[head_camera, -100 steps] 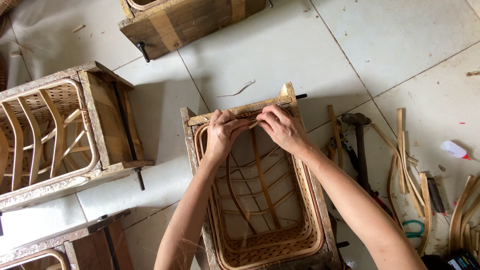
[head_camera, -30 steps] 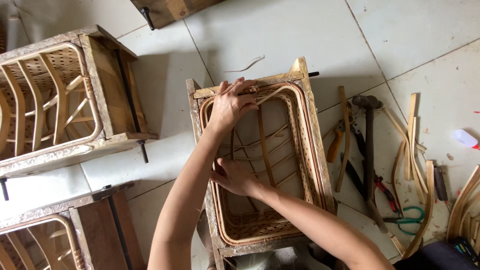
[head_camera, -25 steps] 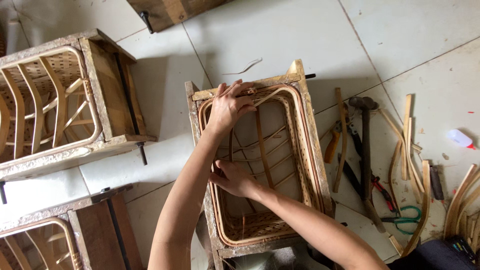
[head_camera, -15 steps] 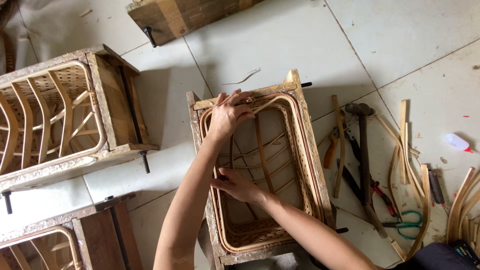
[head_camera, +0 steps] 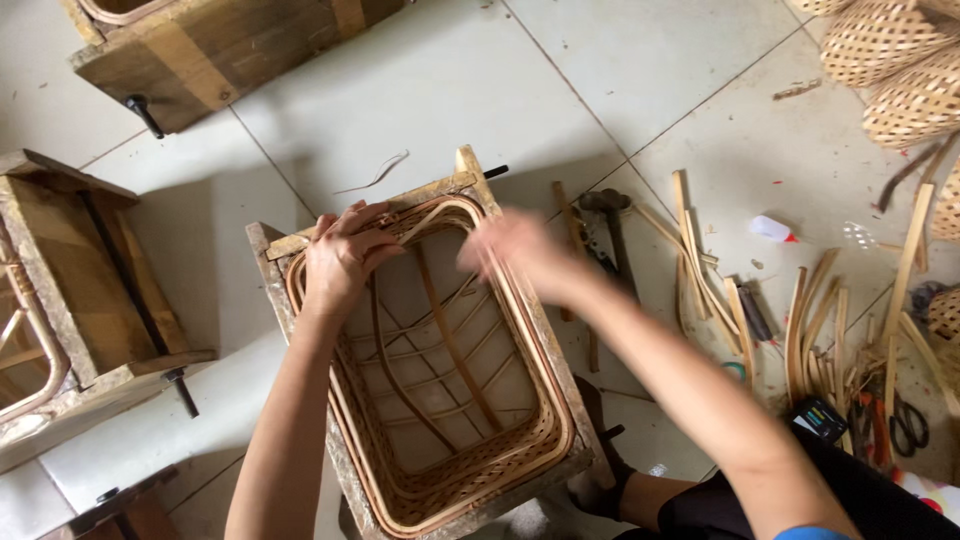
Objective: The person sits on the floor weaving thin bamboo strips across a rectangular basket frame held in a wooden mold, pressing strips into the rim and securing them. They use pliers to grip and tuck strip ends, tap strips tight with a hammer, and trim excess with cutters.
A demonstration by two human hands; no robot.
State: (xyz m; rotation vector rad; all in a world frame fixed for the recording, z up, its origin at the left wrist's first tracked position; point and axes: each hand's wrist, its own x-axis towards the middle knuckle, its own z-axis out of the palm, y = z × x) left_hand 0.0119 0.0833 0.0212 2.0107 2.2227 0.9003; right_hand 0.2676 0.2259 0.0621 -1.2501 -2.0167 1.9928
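Head view: my left hand (head_camera: 345,255) gripped the far rim of the basket (head_camera: 450,490) w/ curled fingers, steadying it in its mold (head_camera: 275,300); right hand (head_camera: 515,250) blurred, can't tell.

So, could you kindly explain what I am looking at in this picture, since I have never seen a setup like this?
There is no machine here: a camera worn on a person's head looks down at their two bare hands above a tiled floor. Between them sits a half-woven rattan basket inside a rough wooden mould frame. The left hand presses on the basket's far rim. The right hand is blurred above the rim's right side, so whether it holds anything cannot be told. To the right lie a hammer, loose cane strips, a small white bottle and scissors. Similar wooden frames stand to the left and at the top.
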